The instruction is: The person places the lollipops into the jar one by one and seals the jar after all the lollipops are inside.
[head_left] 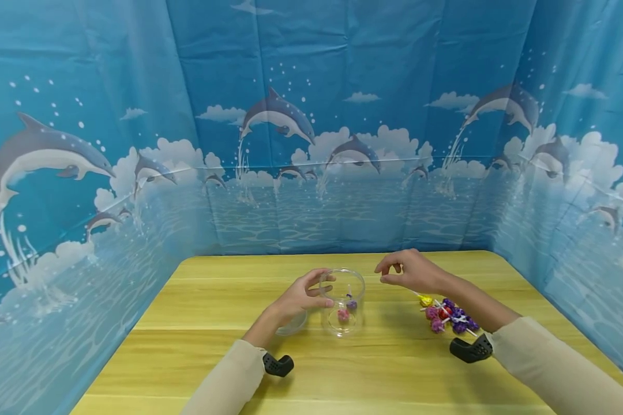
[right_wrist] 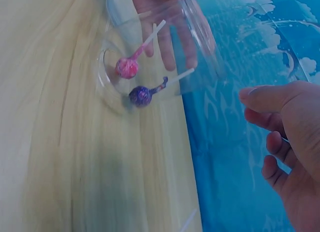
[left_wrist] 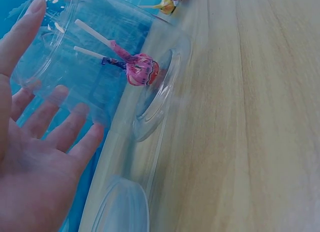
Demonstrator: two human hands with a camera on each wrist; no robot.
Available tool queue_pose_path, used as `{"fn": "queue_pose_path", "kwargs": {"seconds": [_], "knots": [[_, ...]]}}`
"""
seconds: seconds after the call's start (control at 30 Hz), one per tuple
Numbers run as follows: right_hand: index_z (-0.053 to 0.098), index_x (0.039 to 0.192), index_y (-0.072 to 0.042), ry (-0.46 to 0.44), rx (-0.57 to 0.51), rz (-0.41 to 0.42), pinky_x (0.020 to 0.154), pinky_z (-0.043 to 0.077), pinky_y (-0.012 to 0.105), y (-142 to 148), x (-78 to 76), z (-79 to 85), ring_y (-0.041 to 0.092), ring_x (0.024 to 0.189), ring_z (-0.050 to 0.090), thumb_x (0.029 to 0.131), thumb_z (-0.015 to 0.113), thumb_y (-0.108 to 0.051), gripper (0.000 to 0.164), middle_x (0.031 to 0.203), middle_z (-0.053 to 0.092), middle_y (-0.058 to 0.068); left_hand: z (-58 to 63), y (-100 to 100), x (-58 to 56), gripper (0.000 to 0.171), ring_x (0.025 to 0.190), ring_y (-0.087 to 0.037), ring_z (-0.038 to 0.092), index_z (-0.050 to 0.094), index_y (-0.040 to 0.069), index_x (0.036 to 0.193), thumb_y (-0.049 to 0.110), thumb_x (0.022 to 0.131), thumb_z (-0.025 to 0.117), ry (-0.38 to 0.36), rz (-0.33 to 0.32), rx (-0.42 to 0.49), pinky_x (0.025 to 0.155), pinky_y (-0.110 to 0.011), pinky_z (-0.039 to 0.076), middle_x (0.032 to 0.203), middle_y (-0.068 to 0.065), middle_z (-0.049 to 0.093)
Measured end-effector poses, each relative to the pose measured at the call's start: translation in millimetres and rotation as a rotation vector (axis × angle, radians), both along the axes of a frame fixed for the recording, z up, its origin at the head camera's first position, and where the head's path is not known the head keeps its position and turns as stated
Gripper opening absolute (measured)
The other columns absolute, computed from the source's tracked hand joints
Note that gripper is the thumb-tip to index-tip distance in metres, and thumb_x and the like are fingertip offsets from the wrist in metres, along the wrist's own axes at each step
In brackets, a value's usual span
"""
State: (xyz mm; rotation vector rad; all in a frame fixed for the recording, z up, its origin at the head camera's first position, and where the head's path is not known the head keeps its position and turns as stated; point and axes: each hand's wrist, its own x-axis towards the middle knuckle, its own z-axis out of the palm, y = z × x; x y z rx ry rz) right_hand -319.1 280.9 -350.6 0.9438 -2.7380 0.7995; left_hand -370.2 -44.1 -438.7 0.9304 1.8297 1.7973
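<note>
A clear plastic jar (head_left: 357,291) stands upright on the table, with a pink lollipop (right_wrist: 127,67) and a purple lollipop (right_wrist: 140,96) inside, their white sticks pointing up. My left hand (head_left: 298,297) holds the jar from its left side, thumb at the front and fingers round the back. To the right of the jar and above table height, my right hand (head_left: 412,272) is in the air with fingers loosely bent. Nothing shows between its thumb and fingertips in the right wrist view.
A clear round lid (head_left: 292,327) lies left of the jar, partly behind my left hand. Several wrapped lollipops (head_left: 449,314), purple, pink, red and yellow, lie in a pile under my right forearm. Behind the wooden table (head_left: 342,380) hangs a blue dolphin-print curtain (head_left: 311,207).
</note>
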Motion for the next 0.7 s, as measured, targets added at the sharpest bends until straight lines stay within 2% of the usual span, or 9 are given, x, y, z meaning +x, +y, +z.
{"fn": "queue_pose_path", "kwargs": {"seconds": [0.53, 0.7], "knots": [[0.078, 0.111, -0.013, -0.021, 0.002, -0.062, 0.067, 0.049, 0.032, 38.7, 16.8, -14.6, 0.010, 0.080, 0.057, 0.099, 0.073, -0.014, 0.013, 0.106, 0.074, -0.002, -3.6, 0.5, -2.2, 0.073, 0.148, -0.044, 0.031, 0.037, 0.013, 0.160, 0.013, 0.097, 0.076, -0.001, -0.006, 0.002, 0.106, -0.042, 0.049, 0.157, -0.015, 0.042], [0.078, 0.111, -0.012, -0.005, -0.002, -0.061, 0.064, 0.047, 0.030, 50.9, 22.4, -18.0, 0.009, 0.076, 0.054, 0.099, 0.073, -0.016, 0.014, 0.100, 0.073, -0.006, -1.9, 0.2, -1.3, 0.073, 0.148, -0.045, 0.031, 0.038, 0.013, 0.159, 0.012, 0.097, 0.075, -0.009, -0.002, 0.012, 0.106, -0.043, 0.049, 0.157, -0.017, 0.041]]}}
